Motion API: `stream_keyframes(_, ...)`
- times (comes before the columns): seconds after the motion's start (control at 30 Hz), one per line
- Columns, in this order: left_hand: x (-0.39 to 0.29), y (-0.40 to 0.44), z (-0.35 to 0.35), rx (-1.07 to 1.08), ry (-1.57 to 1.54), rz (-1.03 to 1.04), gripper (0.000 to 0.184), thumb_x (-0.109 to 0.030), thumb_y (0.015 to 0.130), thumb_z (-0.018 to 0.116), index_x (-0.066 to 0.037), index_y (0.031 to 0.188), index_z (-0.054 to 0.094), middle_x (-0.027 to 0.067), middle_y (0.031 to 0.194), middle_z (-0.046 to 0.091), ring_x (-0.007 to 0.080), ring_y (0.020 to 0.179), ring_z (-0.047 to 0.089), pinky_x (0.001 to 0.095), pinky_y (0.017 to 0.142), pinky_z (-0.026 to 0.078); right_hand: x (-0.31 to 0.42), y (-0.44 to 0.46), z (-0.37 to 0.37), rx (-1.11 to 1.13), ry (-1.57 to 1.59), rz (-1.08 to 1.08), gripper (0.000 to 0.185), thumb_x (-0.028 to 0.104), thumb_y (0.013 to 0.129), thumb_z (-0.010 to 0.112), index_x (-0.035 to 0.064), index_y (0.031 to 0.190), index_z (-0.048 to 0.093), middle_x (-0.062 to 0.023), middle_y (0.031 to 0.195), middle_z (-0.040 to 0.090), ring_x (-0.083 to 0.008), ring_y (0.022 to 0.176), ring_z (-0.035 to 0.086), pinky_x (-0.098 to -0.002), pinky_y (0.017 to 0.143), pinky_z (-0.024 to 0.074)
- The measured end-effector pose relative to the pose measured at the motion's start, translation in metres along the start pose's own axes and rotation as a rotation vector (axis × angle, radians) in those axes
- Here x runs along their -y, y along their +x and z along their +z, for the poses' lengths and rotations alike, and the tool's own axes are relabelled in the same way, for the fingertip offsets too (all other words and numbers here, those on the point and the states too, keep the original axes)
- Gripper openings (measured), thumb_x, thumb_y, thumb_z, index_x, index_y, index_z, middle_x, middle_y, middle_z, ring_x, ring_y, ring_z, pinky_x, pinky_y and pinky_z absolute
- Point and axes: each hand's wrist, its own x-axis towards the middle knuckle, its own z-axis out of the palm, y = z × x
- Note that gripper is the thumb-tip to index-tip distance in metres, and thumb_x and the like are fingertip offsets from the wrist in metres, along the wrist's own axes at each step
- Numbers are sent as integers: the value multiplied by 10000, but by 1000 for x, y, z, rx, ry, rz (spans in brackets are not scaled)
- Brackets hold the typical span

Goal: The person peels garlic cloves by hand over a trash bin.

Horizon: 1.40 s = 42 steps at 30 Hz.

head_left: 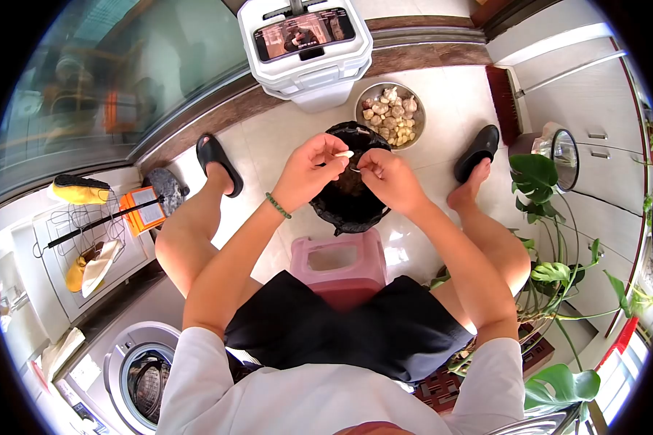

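Observation:
Over a bin lined with a black bag (352, 210), my left hand (313, 170) pinches a small pale garlic clove (346, 154) between thumb and fingertips. Close to it on the right, my right hand (386, 177) has its fingers pressed together, with a thin whitish bit at the tips, too small to make out. The two hands are slightly apart. Dark scraps lie inside the bin. Just beyond it, a metal bowl (422, 119) on the floor holds garlic bulbs and several peeled cloves.
A phone (305, 35) rests on a white box (315, 90) at the top. A pink stool (339, 264) stands between my legs. A red broom (502, 105) and leafy plants (551, 272) are on the right, a washing machine (120, 362) lower left.

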Motion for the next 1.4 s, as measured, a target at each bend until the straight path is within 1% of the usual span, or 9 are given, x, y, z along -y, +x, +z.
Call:
stream_keyframes(0.13, -1, 0, 2, -3, -14, 37, 183, -72, 918, 630, -14, 1090, 605, -4, 927, 589, 64, 807, 566, 229, 683, 496, -4, 2, 3, -52, -41, -130, 85, 0, 801, 575, -8, 866, 629, -143, 803, 615, -276, 707, 620, -369, 632, 486)
stream_keyframes(0.27, -1, 0, 2, 7, -11, 37, 235, -81, 926, 625, -20, 1153, 632, 1, 977, 617, 69, 844, 582, 230, 705, 503, 2, 4, -1, -56, -5, -197, 97, -23, 796, 555, -13, 859, 628, -146, 810, 605, -284, 714, 611, -366, 630, 482)
stream_keyframes(0.33, -2, -1, 2, -11, -34, 6, 247, -87, 928, 626, -22, 1167, 633, 4, 989, 630, 71, 860, 589, 230, 713, 505, 4, 6, -2, -79, 9, -284, 55, -26, 809, 583, -20, 848, 622, -130, 808, 605, -248, 701, 613, -338, 617, 489)
stream_keyframes(0.43, 3, -1, 1, 15, -47, -17, 274, -93, 930, 628, -27, 1196, 624, 3, 992, 652, 72, 885, 604, 233, 738, 511, 18, 4, -1, -163, 138, -214, 28, -15, 825, 627, -25, 850, 621, -104, 808, 607, -199, 697, 617, -301, 604, 499)
stream_keyframes(0.53, 4, -3, 5, -13, 106, 78, 252, -73, 923, 631, -24, 1170, 626, 4, 957, 665, 73, 885, 617, 235, 758, 511, 17, 4, -1, -145, 119, -272, 62, 6, 834, 661, -26, 873, 625, -88, 817, 614, -166, 701, 622, -277, 597, 506)
stream_keyframes(0.73, 9, -2, 4, -46, 131, 102, 156, -31, 902, 638, -14, 1056, 621, 25, 959, 680, 79, 896, 629, 239, 775, 510, 21, 5, 0, -106, 137, -212, 70, -8, 838, 649, -27, 902, 627, -100, 831, 619, -176, 709, 628, -280, 619, 515)
stream_keyframes(1.0, 14, -4, 9, -31, -268, 64, 127, -6, 921, 620, 13, 1044, 598, 58, 1020, 676, 104, 932, 640, 251, 839, 534, 19, 10, 5, -147, 191, -255, 29, -17, 862, 624, -22, 889, 616, -87, 802, 603, -160, 706, 620, -276, 612, 509)
stream_keyframes(1.33, 17, -3, 11, -78, -357, 6, 141, 6, 920, 608, 13, 1060, 592, 83, 1065, 665, 124, 968, 641, 275, 860, 545, 14, 7, 10, -112, 319, -43, 29, -34, 893, 580, -17, 878, 563, -37, 789, 604, -65, 723, 579, -229, 623, 489)
stream_keyframes(1.4, 17, -3, 12, -85, -282, 104, 157, -2, 925, 603, 15, 1080, 603, 86, 1046, 668, 128, 965, 640, 280, 863, 544, 14, 8, 13, -112, 386, -37, 31, -32, 903, 573, -19, 878, 562, -27, 795, 606, -63, 738, 585, -222, 637, 489)
